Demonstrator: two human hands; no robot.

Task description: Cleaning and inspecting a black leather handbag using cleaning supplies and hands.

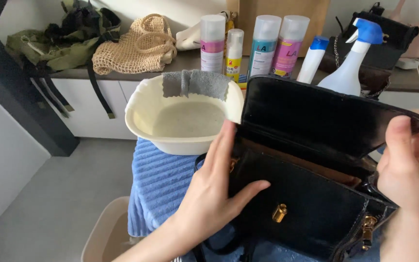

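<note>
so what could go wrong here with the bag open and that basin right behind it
1. The basin of cloudy liquid sits on a blue towel, close behind the black bag. A nudge from the raised flap might tip or slosh it.
2. The grey cloth draped over the basin's rim could slide off.
3. The left hand only presses the bag's front and the right hand pinches the flap, so the bag might slip down.
</note>
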